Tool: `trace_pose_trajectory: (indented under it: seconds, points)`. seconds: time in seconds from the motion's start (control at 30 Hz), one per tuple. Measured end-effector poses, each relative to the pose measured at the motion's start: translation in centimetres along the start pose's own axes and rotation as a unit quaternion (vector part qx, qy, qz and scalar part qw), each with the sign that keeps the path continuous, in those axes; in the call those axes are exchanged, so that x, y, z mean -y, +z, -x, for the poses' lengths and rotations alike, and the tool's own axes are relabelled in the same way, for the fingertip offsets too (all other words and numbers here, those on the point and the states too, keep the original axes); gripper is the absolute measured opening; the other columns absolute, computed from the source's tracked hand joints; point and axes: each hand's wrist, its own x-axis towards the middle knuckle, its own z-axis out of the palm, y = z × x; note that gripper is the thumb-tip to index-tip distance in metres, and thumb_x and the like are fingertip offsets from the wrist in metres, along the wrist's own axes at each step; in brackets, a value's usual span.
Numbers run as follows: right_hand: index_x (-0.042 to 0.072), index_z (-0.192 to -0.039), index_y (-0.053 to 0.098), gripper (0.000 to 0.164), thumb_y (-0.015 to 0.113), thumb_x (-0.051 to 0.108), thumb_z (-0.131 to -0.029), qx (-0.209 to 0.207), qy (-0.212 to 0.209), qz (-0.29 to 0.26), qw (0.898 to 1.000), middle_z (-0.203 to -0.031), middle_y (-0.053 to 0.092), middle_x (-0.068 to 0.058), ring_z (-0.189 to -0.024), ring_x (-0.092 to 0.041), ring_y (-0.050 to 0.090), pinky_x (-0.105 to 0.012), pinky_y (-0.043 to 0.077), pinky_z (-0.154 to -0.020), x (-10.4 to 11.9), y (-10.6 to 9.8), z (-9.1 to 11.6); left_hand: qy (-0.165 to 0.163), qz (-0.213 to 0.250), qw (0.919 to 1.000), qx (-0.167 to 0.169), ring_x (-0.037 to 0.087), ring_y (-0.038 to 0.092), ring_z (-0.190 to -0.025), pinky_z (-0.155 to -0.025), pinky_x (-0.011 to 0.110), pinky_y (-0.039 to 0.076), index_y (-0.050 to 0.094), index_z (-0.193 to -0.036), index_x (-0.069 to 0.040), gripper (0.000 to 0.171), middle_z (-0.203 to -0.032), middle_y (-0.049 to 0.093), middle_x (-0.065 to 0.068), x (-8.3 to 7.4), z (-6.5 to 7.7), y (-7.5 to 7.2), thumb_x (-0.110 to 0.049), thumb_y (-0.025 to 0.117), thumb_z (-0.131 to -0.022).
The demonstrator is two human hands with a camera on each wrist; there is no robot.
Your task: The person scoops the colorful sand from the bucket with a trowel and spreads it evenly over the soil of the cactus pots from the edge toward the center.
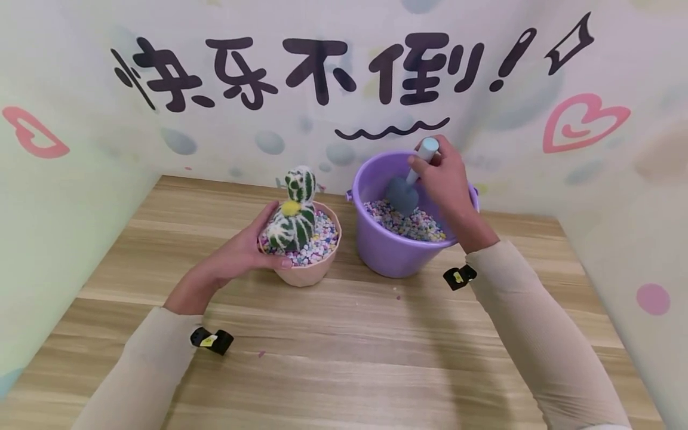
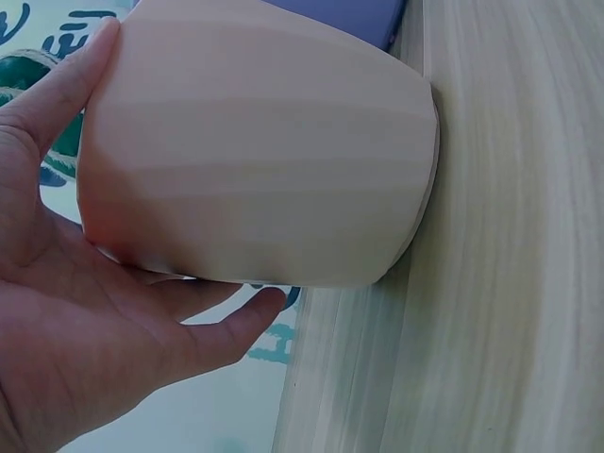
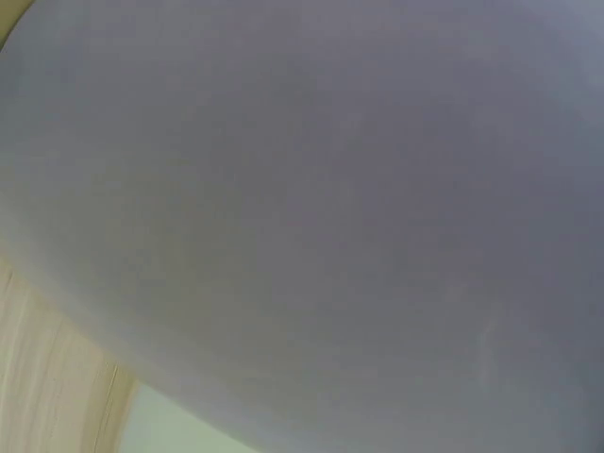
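In the head view my left hand (image 1: 240, 254) holds a pale pink flower pot (image 1: 304, 276) by its side, thumb near the front rim. A green and white knitted-looking cactus (image 1: 298, 230) with a yellow flower stands in the pot among multicolored pebbles (image 1: 324, 234). The left wrist view shows the thumb and fingers around the pot's wall (image 2: 255, 142). My right hand (image 1: 443, 179) grips the light blue handle of a small shovel (image 1: 402, 196). Its grey-blue blade is inside a purple bucket (image 1: 395, 257), touching the colored pebbles (image 1: 403, 224). The bucket's wall fills the right wrist view.
Pot and bucket stand side by side on a wood-grain table (image 1: 322, 358). A few stray bits (image 1: 398, 297) lie in front of them. A printed backdrop (image 1: 269, 143) with black characters rises behind the table and along both sides.
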Motion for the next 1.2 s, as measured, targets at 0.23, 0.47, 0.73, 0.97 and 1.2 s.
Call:
trace_pose_trajectory:
  seconds: [0.23, 0.47, 0.73, 0.97, 1.2]
  points:
    - [0.014, -0.112, 0.052, 0.02, 0.061, 0.02, -0.096, 0.016, -0.021, 0.041, 0.999, -0.107, 0.057, -0.006, -0.096, -0.019, 0.054, -0.031, 0.048, -0.079, -0.1, 0.2, 0.1, -0.007, 0.001, 1.0, 0.005, 0.034, 0.009, -0.148, -0.119, 0.052, 0.007, -0.008, -0.157, -0.021, 0.119, -0.164, 0.0, 0.01, 0.2, -0.2, -0.5, -0.013, 0.081, -0.077]
    - [0.013, -0.116, 0.05, 0.024, 0.06, 0.024, -0.097, 0.05, -0.024, 0.072, 0.996, -0.105, 0.058, -0.007, -0.092, -0.022, 0.055, -0.032, 0.048, -0.077, -0.3, 0.3, 0.4, -0.009, 0.011, 0.9998, 0.01, 0.031, 0.005, -0.149, -0.12, 0.051, 0.006, -0.007, -0.157, -0.022, 0.118, -0.164, -0.002, 0.007, 0.5, -0.2, -0.5, -0.011, 0.08, -0.078]
    - [0.012, -0.115, 0.047, 0.023, 0.055, 0.027, -0.099, 0.045, 0.011, 0.037, 0.998, -0.108, 0.063, -0.011, -0.098, -0.023, 0.059, -0.04, 0.053, -0.085, -0.3, 0.3, 0.6, -0.008, 0.006, 0.9999, 0.009, 0.03, 0.001, -0.149, -0.119, 0.052, 0.004, -0.005, -0.157, -0.022, 0.115, -0.164, -0.005, 0.005, 0.6, 0.0, -0.4, -0.012, 0.079, -0.079]
    - [0.012, -0.113, 0.052, 0.023, 0.057, 0.028, -0.098, -0.003, 0.04, 0.005, 0.999, -0.103, 0.065, -0.009, -0.094, -0.02, 0.063, -0.034, 0.057, -0.075, 0.0, -0.1, 0.4, -0.009, 0.005, 0.9999, 0.006, 0.031, 0.004, -0.149, -0.119, 0.053, 0.006, -0.005, -0.157, -0.023, 0.114, -0.164, -0.002, 0.007, 0.5, 0.0, -0.4, -0.012, 0.078, -0.08]
    - [0.01, -0.105, 0.054, 0.015, 0.058, 0.023, -0.097, -0.058, 0.087, -0.093, 0.99, -0.085, 0.066, -0.006, -0.074, -0.017, 0.068, -0.028, 0.056, -0.054, -0.3, -1.0, 0.0, -0.006, 0.004, 0.9999, 0.011, 0.032, 0.008, -0.148, -0.119, 0.053, 0.008, -0.003, -0.157, -0.025, 0.115, -0.164, 0.002, 0.008, 0.3, -0.4, -0.5, -0.012, 0.08, -0.079]
